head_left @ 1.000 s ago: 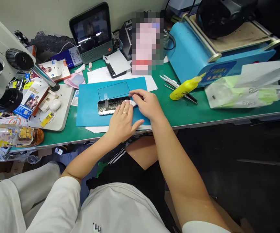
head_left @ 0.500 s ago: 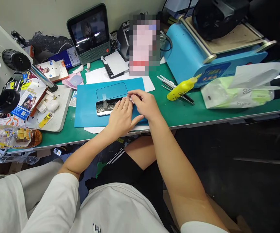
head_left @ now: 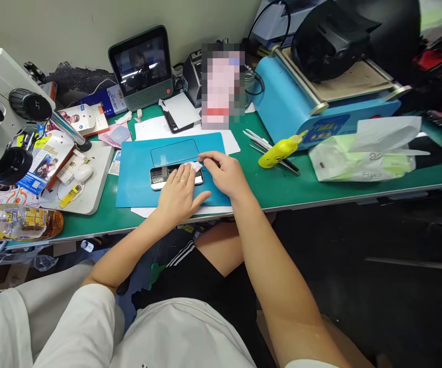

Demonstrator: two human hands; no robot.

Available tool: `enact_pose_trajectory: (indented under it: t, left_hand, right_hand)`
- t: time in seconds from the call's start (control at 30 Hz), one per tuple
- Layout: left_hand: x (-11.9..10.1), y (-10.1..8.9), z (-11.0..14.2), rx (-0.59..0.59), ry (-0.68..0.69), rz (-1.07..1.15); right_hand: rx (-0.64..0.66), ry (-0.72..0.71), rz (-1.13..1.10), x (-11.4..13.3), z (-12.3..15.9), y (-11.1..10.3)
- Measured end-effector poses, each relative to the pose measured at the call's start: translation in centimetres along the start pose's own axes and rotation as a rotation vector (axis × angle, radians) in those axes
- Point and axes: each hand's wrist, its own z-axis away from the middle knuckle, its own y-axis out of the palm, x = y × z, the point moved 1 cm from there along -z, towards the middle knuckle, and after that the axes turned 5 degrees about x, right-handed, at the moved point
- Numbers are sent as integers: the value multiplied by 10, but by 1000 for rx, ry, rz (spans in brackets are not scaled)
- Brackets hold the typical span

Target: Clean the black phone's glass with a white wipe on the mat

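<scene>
A phone [head_left: 157,180] lies face up on a blue mat [head_left: 134,191], its glossy face reflecting light in stripes. My left hand [head_left: 180,191] rests flat across the phone, fingers stretched out and thumb apart, with a ring on one finger. A white wipe or tissue [head_left: 196,166] shows beside its fingertips, partly under them. Just right of the phone, my right hand [head_left: 223,173] hovers with loosely bent fingers; its index fingertip and thumb are close to the wipe, and nothing shows between them. Behind the phone lies a clear glass sheet with a black border [head_left: 175,151].
A microscope [head_left: 14,107] and a drink bottle [head_left: 17,223] stand at left. A screen device [head_left: 140,66] is behind the mat. On the right are a yellow squeeze bottle [head_left: 280,153], tweezer-like tools [head_left: 261,140], a blue machine [head_left: 293,102] and a tissue pack [head_left: 358,161].
My left hand has slid a little left over the phone, exposing more of its right end. My right hand's fingers have come away from the wipe. The camera view has tilted slightly upward.
</scene>
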Motion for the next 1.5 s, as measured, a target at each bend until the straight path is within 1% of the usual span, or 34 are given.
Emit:
enact_pose_trajectory:
  t: [0.07,0.13,0.2,0.3,0.43,0.6,0.67,0.77,0.87,0.97,1.1,1.17,1.23,1.3,1.37,1.47,1.5]
  left_hand:
    - [14,2,18,-4,-21,8]
    - [30,3,35,6,-82,9]
    - [45,4,45,2,-132,16]
    - [60,5,45,-27,-162,30]
    - [65,9,44,-67,-181,41]
    - [64,11,63,-57,-178,48]
    - [63,9,63,-38,-186,42]
    - [58,4,52,-6,-211,27]
    - [45,4,37,-6,-211,21]
    - [26,4,24,-19,-167,28]
    - [-4,-1,1,-9,-52,30]
    - [-15,-5,-8,-6,-33,26]
    - [-21,-5,-11,-18,-24,21]
    - [-22,-2,-6,-37,-10,20]
    - [-18,3,7,-49,14,28]
    - [-3,8,31,-49,31,58]
    - [4,7,39,-45,8,71]
  right_hand:
    - [6,-2,1,0,1,0]
    - [4,0,12,1,1,0]
    - [9,1,24,2,1,0]
    - [24,5,34,3,1,0]
    - [17,13,40,4,2,0]
    - [19,7,41,3,2,1]
    - [16,6,43,1,2,1]
    - [9,13,50,-2,2,1]
    - [8,17,51,-2,2,1]
    - [10,3,51,-1,2,2]
    - [4,-10,30,-1,2,2]
    - [4,9,23,-2,2,2]
    - [6,22,22,-2,2,2]
    - [4,21,16,-2,2,2]
    - [-1,13,9,-2,2,2]
    - [-5,0,15,0,3,1]
    - [-4,0,21,0,3,1]
